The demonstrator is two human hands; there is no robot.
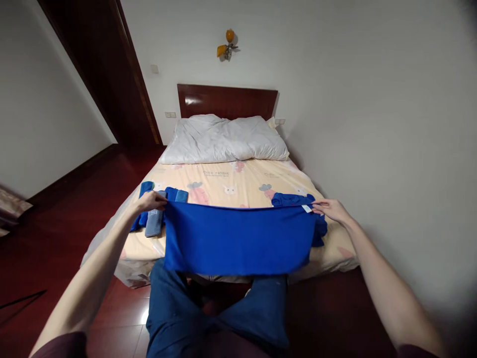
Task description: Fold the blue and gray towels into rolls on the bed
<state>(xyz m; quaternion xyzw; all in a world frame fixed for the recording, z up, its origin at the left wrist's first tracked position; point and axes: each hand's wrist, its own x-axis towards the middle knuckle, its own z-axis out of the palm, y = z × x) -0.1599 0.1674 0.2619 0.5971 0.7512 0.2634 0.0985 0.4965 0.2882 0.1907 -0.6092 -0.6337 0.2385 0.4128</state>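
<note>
A blue towel [238, 238] hangs stretched between my two hands above the near end of the bed. My left hand [152, 200] pinches its upper left corner. At the upper right corner, beside a small white tag [306, 209], my right hand [331, 209] pinches the cloth. Just behind my left hand lie several rolled or folded cloths, blue and grey-blue, among them a grey-blue roll [153, 223]. Behind the towel's right end is a crumpled pile of blue cloth [292, 199], partly hidden.
The bed has a cream patterned sheet [223, 181], a grey-white quilt [227, 136] at the far end and a dark wooden headboard [227, 102]. A wall [391, 124] runs along the right. Dark red floor [70, 238] lies to the left. My knees are at the bed's near edge.
</note>
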